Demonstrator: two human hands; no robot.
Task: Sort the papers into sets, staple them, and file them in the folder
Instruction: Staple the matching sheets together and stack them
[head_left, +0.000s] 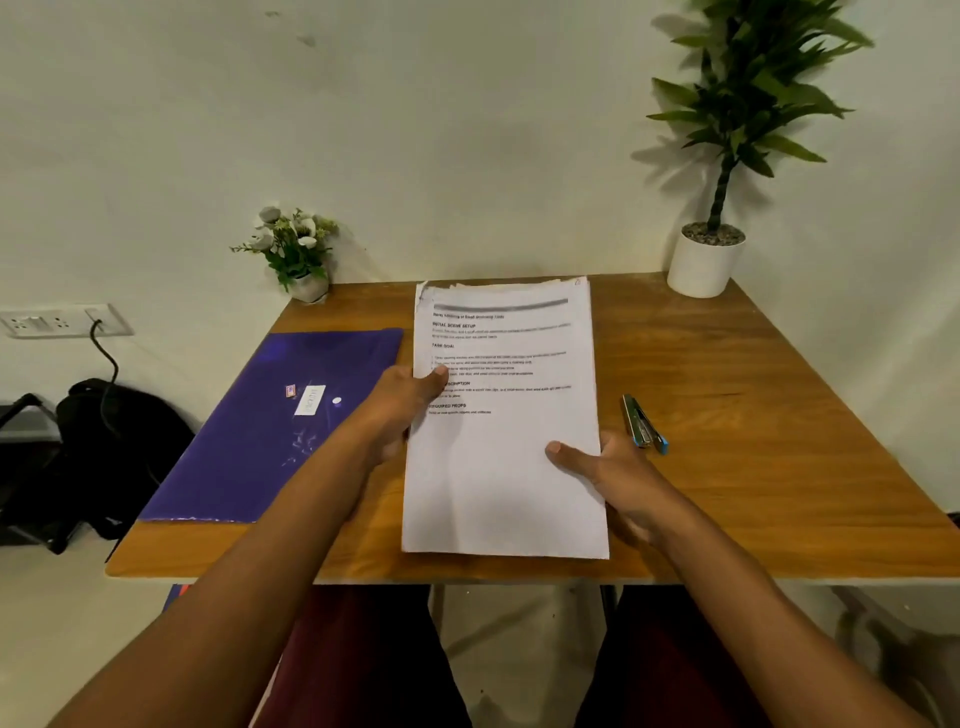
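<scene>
A stack of white printed papers (506, 431) sits in the middle of the wooden table (753, 415), its top edge ragged. My left hand (400, 410) grips the stack's left edge, thumb on the top sheet and fingers underneath. My right hand (608, 473) holds the right edge lower down, thumb lying on the page. A purple folder (275, 426) lies shut to the left of the papers, with a small white label on it. A small stapler (643, 422) with a blue end lies on the table just right of the stack, beyond my right hand.
A small flower pot (301, 260) stands at the table's back left corner and a tall green plant in a white pot (706, 265) at the back right. A black bag (98, 447) and a cable sit on the floor to the left, below a wall socket (62, 321).
</scene>
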